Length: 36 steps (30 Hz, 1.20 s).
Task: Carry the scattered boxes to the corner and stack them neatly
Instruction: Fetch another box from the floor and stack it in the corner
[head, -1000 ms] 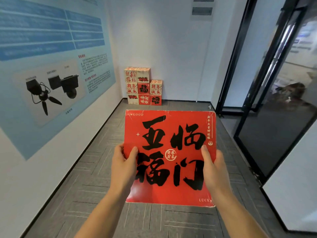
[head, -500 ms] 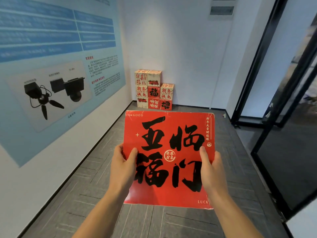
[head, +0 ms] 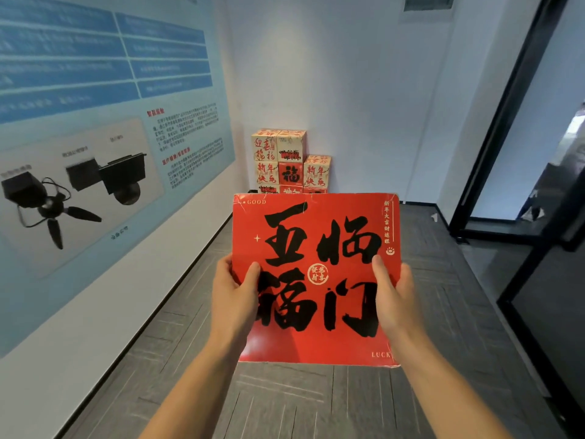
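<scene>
Box [head: 316, 278] held over grey carpet [head: 285, 403].

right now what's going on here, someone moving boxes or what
A person holds a red box out in front, left hand gripping its left edge and right hand its right edge, thumbs on top. Straight ahead, in the corner against the white wall, stands a stack of boxes; its right column sits lower than the rest. The red box is in the air, not yet on the stack.
</scene>
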Each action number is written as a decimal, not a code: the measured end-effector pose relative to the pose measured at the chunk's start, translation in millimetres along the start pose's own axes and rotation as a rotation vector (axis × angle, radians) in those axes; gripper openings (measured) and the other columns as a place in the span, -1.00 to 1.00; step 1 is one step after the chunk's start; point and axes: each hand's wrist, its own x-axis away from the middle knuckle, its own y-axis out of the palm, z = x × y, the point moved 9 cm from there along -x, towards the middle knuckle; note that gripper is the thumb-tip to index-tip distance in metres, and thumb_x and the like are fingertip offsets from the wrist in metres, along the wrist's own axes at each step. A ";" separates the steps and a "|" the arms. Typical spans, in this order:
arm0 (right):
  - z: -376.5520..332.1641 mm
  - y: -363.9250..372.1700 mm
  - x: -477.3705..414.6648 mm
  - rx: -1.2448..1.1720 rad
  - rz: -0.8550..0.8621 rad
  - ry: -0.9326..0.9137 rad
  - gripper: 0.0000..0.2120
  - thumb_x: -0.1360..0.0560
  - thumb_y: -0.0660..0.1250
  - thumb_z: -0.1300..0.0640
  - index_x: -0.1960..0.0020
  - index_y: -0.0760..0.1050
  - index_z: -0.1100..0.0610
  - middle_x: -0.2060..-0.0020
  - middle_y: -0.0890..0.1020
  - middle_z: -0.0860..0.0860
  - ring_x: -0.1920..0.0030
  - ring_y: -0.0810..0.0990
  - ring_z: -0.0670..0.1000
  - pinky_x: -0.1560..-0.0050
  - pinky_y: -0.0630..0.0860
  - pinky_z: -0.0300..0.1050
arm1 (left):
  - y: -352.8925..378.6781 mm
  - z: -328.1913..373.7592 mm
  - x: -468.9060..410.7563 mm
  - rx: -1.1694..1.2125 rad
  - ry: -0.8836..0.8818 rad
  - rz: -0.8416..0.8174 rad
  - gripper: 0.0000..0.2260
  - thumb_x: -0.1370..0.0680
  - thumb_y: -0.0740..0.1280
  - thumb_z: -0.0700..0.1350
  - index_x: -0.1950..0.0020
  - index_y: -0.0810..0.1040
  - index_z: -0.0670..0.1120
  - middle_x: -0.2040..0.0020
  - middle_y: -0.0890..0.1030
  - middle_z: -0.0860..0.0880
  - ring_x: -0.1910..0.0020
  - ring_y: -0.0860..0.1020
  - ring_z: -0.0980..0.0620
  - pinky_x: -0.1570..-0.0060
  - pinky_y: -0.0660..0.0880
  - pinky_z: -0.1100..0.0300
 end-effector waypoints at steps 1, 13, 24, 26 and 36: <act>-0.3 8.2 -18.4 0.002 0.012 0.003 -0.01 -0.31 0.13 -0.62 -0.56 0.28 -0.04 -0.35 0.59 -0.07 -0.35 0.56 0.07 -0.39 0.49 0.29 | 9.0 -6.8 -20.6 0.022 -0.007 -0.010 -0.85 -0.69 0.31 -0.23 -0.25 0.46 -0.14 0.27 0.65 -0.03 0.48 0.58 0.22 0.56 0.46 0.26; -13.3 93.3 -251.7 -0.014 0.117 0.055 -0.22 -0.50 0.19 -0.50 -0.58 0.27 -0.08 -0.39 0.57 -0.08 -0.39 0.54 0.06 -0.42 0.46 0.29 | 134.6 -61.3 -280.8 0.065 -0.104 -0.126 -0.80 -0.66 0.36 -0.14 -0.20 0.47 0.13 0.02 0.74 -0.11 0.14 0.75 -0.06 0.23 0.56 -0.01; 29.6 166.7 -531.4 -0.014 0.028 0.077 -0.46 -0.66 0.19 -0.27 -0.53 0.31 -0.03 -0.33 0.54 -0.14 -0.21 0.53 -0.09 -0.27 0.41 0.01 | 266.6 -126.6 -496.5 -0.004 -0.131 -0.028 -0.80 -0.66 0.38 -0.14 -0.27 0.48 0.00 0.03 0.74 -0.14 0.14 0.75 -0.03 0.17 0.63 0.01; 25.3 178.0 -583.3 -0.011 0.000 0.092 -0.51 -0.66 0.19 -0.26 -0.49 0.32 -0.04 -0.26 0.56 -0.17 -0.15 0.55 -0.11 -0.18 0.43 -0.02 | 295.1 -122.2 -534.4 -0.005 -0.110 -0.017 -0.81 -0.66 0.37 -0.15 -0.26 0.48 -0.01 0.13 0.73 -0.05 0.25 0.72 0.09 0.31 0.58 0.17; 5.9 254.3 -822.1 -0.008 -0.041 0.074 -0.42 -0.66 0.19 -0.26 -0.57 0.27 0.00 -0.17 0.52 -0.20 -0.19 0.51 -0.05 -0.25 0.41 0.05 | 411.5 -128.1 -746.3 0.004 -0.090 -0.012 -0.72 -0.65 0.37 -0.18 -0.33 0.44 0.02 0.16 0.74 -0.06 0.23 0.73 -0.04 0.31 0.61 0.06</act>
